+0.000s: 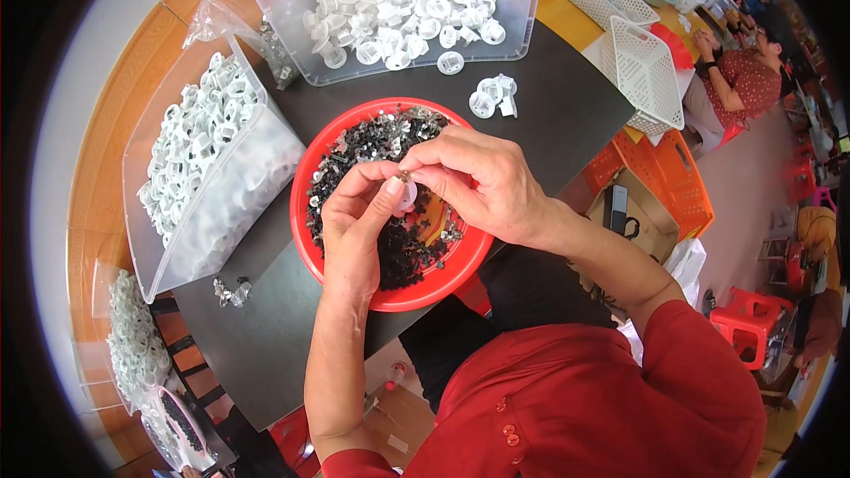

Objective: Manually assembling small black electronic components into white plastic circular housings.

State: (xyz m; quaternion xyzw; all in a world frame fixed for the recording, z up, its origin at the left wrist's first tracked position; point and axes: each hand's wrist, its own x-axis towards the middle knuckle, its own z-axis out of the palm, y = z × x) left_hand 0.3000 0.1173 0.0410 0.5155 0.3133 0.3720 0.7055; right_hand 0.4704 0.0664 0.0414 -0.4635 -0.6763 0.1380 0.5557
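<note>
Over a red basin [416, 300], both my hands meet at a small white round plastic part [408, 196]. My left hand [354, 226] is closed, pinching the part between thumb and fingers. My right hand [487, 181] is closed too, its thumb and forefinger on a tiny brassy metal piece [404, 175] at the part's upper edge. Its exact shape is too small to tell. Beneath the hands, the basin holds many small black pieces [403, 264] mixed with shiny metal bits [398, 128].
A clear bin [310, 73] of white round parts stands behind the basin. Another clear bin [257, 155] of white parts is at left. Some white parts [494, 96] lie on the dark table [567, 80]. White baskets [651, 71] and a seated person [744, 84] are at right.
</note>
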